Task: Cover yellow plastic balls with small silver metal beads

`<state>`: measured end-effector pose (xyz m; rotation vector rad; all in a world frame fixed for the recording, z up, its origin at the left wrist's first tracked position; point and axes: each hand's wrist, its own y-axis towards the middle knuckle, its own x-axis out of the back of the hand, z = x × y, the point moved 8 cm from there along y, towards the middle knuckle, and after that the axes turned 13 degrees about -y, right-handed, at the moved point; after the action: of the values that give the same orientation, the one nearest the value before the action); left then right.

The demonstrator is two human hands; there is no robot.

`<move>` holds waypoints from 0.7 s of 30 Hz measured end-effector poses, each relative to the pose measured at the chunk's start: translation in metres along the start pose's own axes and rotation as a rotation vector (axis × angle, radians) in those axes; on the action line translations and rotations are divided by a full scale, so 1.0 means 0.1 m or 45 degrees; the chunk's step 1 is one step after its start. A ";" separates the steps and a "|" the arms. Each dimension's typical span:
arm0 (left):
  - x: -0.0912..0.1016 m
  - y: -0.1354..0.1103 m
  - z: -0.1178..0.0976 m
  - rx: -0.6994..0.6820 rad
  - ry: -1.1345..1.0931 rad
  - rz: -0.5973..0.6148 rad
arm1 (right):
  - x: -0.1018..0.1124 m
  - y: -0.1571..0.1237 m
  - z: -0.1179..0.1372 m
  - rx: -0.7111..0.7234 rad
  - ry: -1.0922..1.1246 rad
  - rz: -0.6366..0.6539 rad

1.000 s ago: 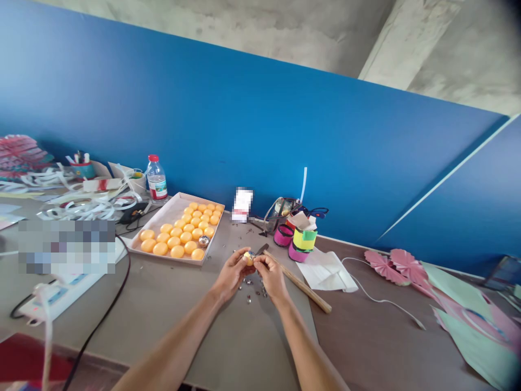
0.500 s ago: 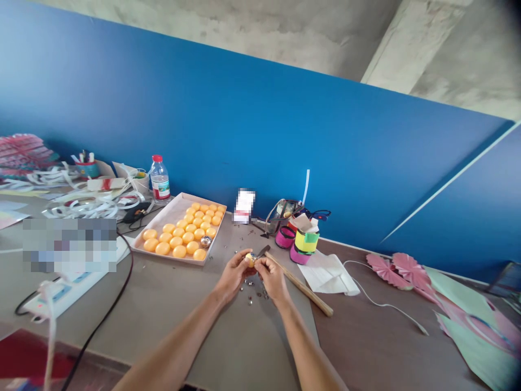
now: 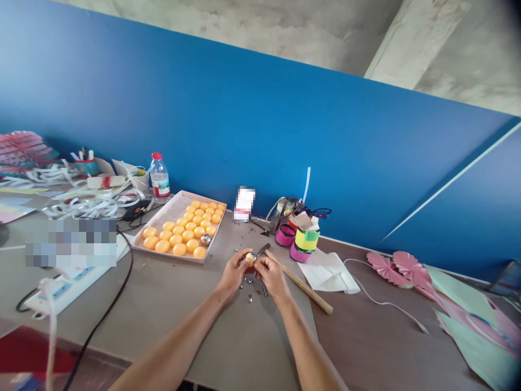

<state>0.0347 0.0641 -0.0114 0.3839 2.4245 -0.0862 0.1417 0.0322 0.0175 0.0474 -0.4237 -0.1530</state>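
Observation:
My left hand (image 3: 235, 273) is closed round an orange ball (image 3: 250, 260) that has shiny silver bits on its upper side. Close against that ball, the fingers of my right hand (image 3: 272, 276) are pinched together; whatever they hold is too small to make out. Below the hands, several small shiny metal pieces (image 3: 250, 298) lie scattered on the grey mat. A hammer (image 3: 303, 285) with a wooden handle lies just right of my right hand. To the left, a shallow box (image 3: 163, 209) holds many plain orange balls (image 3: 188, 235) and one silver-studded ball (image 3: 205, 239).
Pink and yellow containers (image 3: 305, 244), white paper (image 3: 329, 274) and a white cable (image 3: 386, 305) are on the right. A bottle (image 3: 159, 179) stands behind the box. A power strip (image 3: 77, 279) with a dark cord lies at left. A blue partition (image 3: 252, 108) closes off the back.
Both hands stay in nearly the same place, still together at the ball. The ball appears slightly turned, and the view has shifted a little.

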 end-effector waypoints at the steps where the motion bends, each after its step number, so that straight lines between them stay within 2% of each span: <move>1: 0.00 0.00 0.00 -0.007 0.014 -0.004 | 0.00 0.00 0.00 -0.010 0.012 -0.004; 8: 0.02 -0.01 -0.03 -0.067 0.069 -0.014 | 0.02 -0.01 0.00 -0.011 0.020 -0.059; 14: 0.01 -0.02 -0.05 -0.087 0.130 -0.035 | 0.00 0.02 -0.09 -0.027 -0.054 -0.131; 18: -0.05 -0.03 -0.06 0.009 -0.094 -0.046 | 0.03 0.06 -0.09 0.036 0.105 -0.080; 21: -0.07 -0.05 -0.09 0.071 -0.251 -0.099 | 0.19 0.08 -0.08 0.075 -0.036 -0.112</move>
<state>0.0328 0.0595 -0.0007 0.2920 2.2450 -0.2166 0.1635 0.0376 0.0181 0.1217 -0.4543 -0.2283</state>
